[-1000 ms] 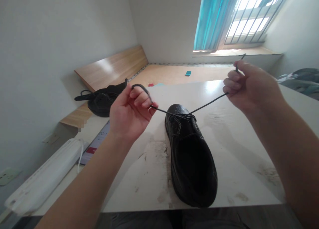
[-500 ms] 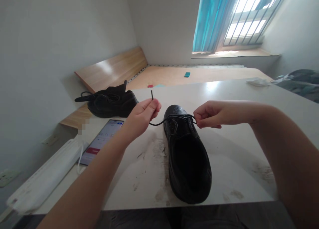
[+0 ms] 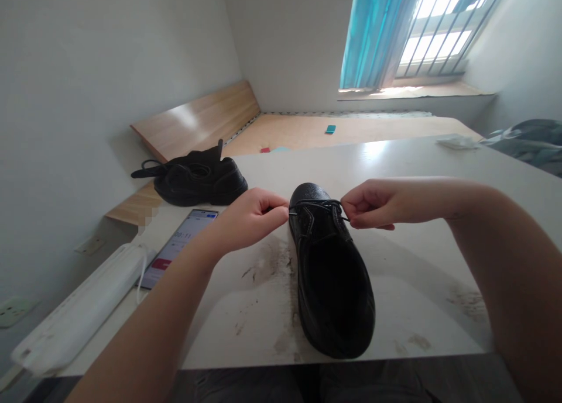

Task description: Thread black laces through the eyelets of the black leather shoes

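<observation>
A black leather lace-up shoe [image 3: 333, 280] lies on the white table [image 3: 395, 169] with its toe towards me and its opening away from me. Its black lace [image 3: 316, 204] crosses the top of the shoe in a low loop. My left hand [image 3: 250, 219] is shut on one lace end right beside the shoe. From the other side, my right hand [image 3: 373, 204] pinches the lace close to the shoe's eyelets. Both hands are nearly touching the shoe, and their fingers hide parts of the lace.
A second black shoe [image 3: 197, 183] lies at the table's far left, next to a smartphone [image 3: 182, 248] showing a timer. A long white plastic strip [image 3: 79, 315] with a cable lies along the left. Wooden boards [image 3: 197, 119] and grey fabric [image 3: 531, 137] lie beyond the table.
My left hand has moved right to the shoe, and the lace end no longer sticks up from it. The lace now lies tighter across the shoe. My right hand has barely moved.
</observation>
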